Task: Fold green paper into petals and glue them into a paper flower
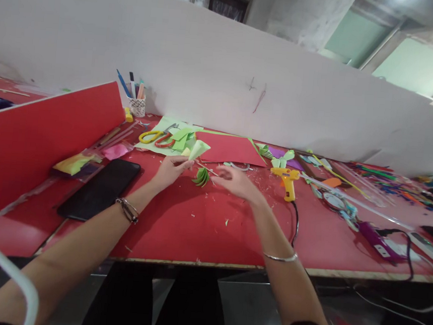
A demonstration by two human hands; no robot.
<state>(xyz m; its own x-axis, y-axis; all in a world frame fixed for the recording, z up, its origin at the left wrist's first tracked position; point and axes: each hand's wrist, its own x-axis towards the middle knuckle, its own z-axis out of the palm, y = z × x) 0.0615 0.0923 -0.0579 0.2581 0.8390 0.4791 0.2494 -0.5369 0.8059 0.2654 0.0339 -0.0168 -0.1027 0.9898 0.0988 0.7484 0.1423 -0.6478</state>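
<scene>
Pale green paper rolled into a cone (199, 150) is pinched in my left hand (174, 170), its wide end pointing up. My right hand (237, 180) has its fingertips closed on the right end of a thin stick (209, 170), which reaches across toward the cone. Whether the stick touches the cone I cannot tell. Just below the stick, between both hands, lies a darker green piece of curled paper strips (201, 177). A red paper sheet (229, 149) lies behind the hands.
A yellow glue gun (286, 183) with a black cord sits right of my right hand. Scissors (163, 140) lie behind my left hand, a black phone (100, 189) at left. A red upright board (48, 137), pen cup (137, 106) and purple power strip (380, 242) stand around.
</scene>
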